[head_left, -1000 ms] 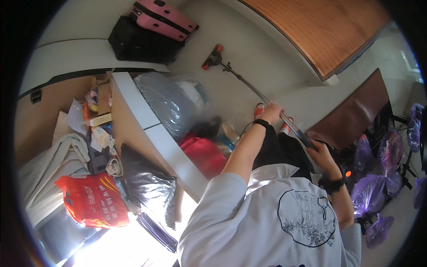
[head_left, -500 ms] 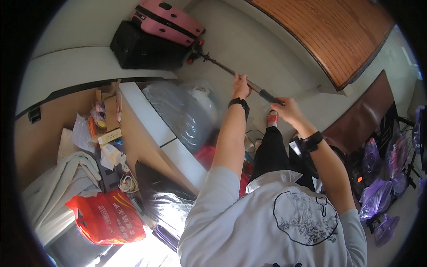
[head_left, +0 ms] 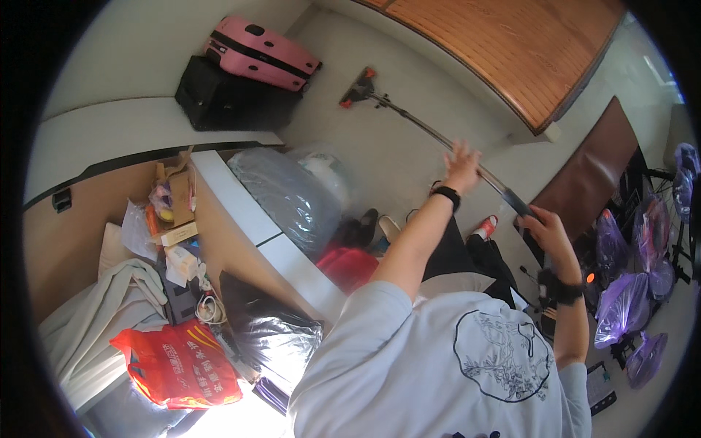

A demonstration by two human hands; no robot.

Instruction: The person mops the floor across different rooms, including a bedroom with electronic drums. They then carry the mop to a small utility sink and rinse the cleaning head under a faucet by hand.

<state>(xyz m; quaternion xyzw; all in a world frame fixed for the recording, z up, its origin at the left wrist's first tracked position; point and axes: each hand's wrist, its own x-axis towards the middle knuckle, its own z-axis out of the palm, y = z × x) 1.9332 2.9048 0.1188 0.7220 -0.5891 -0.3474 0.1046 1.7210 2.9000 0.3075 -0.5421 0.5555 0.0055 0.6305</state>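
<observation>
A long-handled floor mop (head_left: 421,125) slants across the floor, its flat dark head with orange-red ends (head_left: 358,88) lying out on the pale floor. My right hand (head_left: 546,226) is wrapped round the dark grip at the pole's near end. Farther up the pole, my left hand (head_left: 462,169) rests against the shaft with its fingers spread and loosened. Both wrists wear dark bands.
Beyond the mop head a pink suitcase (head_left: 264,52) lies on a black case (head_left: 226,98). A wooden-topped piece of furniture (head_left: 511,51) stands far right. Plastic-wrapped bundles (head_left: 285,190) lie left. Purple-bagged things (head_left: 624,310) and a brown panel (head_left: 591,171) are at right.
The mop head has come away from the suitcases, back and to the right. Both hands have moved right and nearer me, and my left fingers have spread from their grip on the pole.
</observation>
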